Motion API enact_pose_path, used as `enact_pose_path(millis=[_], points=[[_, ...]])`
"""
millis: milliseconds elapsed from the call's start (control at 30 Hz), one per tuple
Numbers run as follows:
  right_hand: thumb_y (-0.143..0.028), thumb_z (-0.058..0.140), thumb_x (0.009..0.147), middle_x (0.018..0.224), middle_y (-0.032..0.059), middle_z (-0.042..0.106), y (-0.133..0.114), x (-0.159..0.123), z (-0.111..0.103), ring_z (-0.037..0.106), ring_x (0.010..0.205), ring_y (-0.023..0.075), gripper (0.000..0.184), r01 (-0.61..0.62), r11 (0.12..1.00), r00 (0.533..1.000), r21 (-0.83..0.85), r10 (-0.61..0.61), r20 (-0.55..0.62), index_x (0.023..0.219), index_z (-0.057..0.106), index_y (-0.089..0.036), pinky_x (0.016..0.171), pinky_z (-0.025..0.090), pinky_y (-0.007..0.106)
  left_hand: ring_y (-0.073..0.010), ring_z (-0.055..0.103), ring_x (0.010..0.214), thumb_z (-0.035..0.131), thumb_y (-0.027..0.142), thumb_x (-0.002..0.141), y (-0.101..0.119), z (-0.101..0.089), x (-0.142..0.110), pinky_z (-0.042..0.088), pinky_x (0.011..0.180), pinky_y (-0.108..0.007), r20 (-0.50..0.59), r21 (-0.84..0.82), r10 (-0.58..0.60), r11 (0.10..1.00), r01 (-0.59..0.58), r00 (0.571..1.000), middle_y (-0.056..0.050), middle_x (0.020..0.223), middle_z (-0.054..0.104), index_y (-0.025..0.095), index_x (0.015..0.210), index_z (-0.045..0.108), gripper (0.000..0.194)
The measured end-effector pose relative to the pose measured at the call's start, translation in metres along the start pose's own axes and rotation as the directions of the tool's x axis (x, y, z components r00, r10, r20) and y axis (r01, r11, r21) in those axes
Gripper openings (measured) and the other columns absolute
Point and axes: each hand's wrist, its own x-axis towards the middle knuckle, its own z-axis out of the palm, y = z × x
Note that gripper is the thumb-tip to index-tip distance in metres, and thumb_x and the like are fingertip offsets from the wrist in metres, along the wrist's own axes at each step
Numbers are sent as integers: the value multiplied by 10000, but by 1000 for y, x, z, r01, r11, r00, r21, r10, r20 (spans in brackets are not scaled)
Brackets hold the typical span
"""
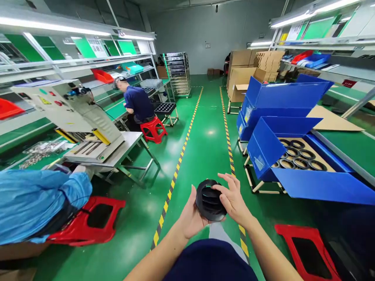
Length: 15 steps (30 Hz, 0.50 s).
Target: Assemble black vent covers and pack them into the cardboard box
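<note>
A round black air vent (211, 200) with curved slats inside its ring is held up in front of my body. My left hand (190, 218) grips it from below and the left, with the thumb along its rim. My right hand (234, 199) has its index finger and thumb on the vent's right side, near the opening and slats, while its other fingers stretch out and apart. The fingers of my left hand behind the vent are hidden.
At right, an open blue box (265, 156) holds several black rings on cardboard; a red stool (304, 234) stands nearer. At left are a press machine (70, 117), a person in blue (38, 203) and another seated person (137, 101). Yellow-black floor lines (178, 168) edge the green aisle.
</note>
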Motion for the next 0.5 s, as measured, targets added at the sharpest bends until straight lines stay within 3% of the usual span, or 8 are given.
enact_pose_path(millis=[167, 333, 433, 500], points=[[-385, 335, 1036, 1433, 93, 435, 94, 141, -9, 246, 1378, 312, 369, 54, 993, 997, 100, -59, 48, 1147, 647, -224, 1121, 329, 576, -289, 640, 1108, 417, 640, 963, 101, 5, 122, 470, 1010, -486, -46, 57, 83, 995, -81, 995, -133, 1161, 694, 153, 1210, 668, 601], [-354, 362, 1031, 1406, 72, 478, 173, 268, -24, 260, 1382, 302, 340, 63, 982, 987, 176, -87, 133, 1031, 679, -232, 1131, 333, 566, -326, 672, 1013, 373, 687, 949, 186, 13, 227, 491, 945, -545, -119, 69, 115, 992, -107, 986, -168, 1172, 680, 130, 1240, 646, 686], [-363, 359, 1028, 1380, 76, 503, 221, 326, -20, 281, 1370, 304, 354, 29, 974, 987, 223, -63, 145, 1001, 687, -233, 1122, 351, 571, -323, 684, 975, 396, 686, 944, 229, 3, 284, 473, 960, -558, -170, 53, 128, 991, -121, 977, -152, 1172, 683, 163, 1245, 645, 653], [-375, 352, 1027, 1368, 83, 512, 255, 362, -15, 286, 1363, 310, 370, -15, 970, 989, 243, -22, 145, 994, 693, -233, 1111, 365, 581, -306, 689, 963, 421, 683, 939, 258, -10, 325, 475, 967, -506, -200, 43, 136, 991, -130, 970, -130, 1154, 694, 167, 1214, 659, 632]])
